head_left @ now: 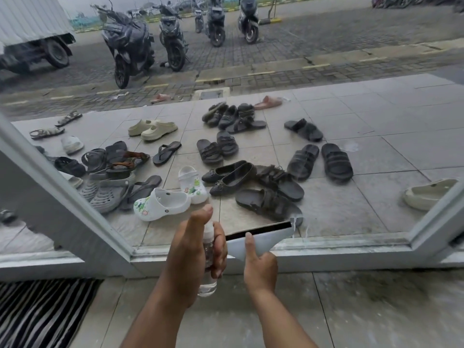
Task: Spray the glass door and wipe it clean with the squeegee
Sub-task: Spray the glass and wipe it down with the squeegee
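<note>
**Head view: squeegee at the bottom of the pane, bottle held ready**

Head camera looks down at both hands in front of the glass door (pixel 251 146). The left hand (pixel 193 252) is clamped around a small clear spray bottle (pixel 208 285), thumb up beside its top and the bottle's base hanging below the fist. Just to the right of that grip, the right hand (pixel 259 268) is closed on the squeegee (pixel 261 236), whose pale head fans out above the fingers; its black blade lies low on the pane, just above the bottom door frame (pixel 326 249). Drips show at the blade's far end.

The wiping step seems to be in hand, near the end of a pass. Next, the blade probably needs lifting away and resetting higher beside this strip, with fresh spray if the glass there is dry.
</note>
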Demonstrator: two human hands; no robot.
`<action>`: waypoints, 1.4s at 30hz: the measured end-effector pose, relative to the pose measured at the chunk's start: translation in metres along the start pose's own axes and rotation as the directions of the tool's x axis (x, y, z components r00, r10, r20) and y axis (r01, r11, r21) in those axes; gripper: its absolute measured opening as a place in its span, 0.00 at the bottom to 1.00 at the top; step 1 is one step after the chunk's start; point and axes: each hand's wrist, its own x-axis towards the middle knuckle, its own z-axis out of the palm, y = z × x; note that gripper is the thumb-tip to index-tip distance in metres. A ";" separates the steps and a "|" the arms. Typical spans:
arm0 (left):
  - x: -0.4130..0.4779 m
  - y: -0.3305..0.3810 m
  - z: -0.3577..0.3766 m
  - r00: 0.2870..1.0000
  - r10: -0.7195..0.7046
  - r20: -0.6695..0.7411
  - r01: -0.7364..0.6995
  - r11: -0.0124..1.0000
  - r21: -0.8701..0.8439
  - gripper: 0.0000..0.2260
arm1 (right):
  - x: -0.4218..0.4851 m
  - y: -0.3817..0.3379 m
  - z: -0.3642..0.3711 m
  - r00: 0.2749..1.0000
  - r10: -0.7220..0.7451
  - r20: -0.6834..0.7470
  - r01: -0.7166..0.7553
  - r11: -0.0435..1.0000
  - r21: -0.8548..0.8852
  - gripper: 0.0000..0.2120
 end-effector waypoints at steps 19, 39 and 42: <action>0.019 0.024 0.008 0.994 0.079 0.077 -0.079 0.997 -0.004 0.26 | -0.015 -0.182 -0.061 0.852 -0.521 -0.054 0.498 0.775 0.389 0.29; 0.029 -0.015 0.026 0.991 -0.020 0.133 0.018 1.000 0.019 0.26 | 0.026 -0.024 -0.050 0.991 -0.098 -0.094 0.118 0.967 0.225 0.24; 0.027 -0.017 0.028 0.990 -0.035 0.135 0.033 0.999 0.016 0.26 | 0.035 -0.011 -0.048 0.993 -0.070 -0.097 0.089 0.974 0.208 0.24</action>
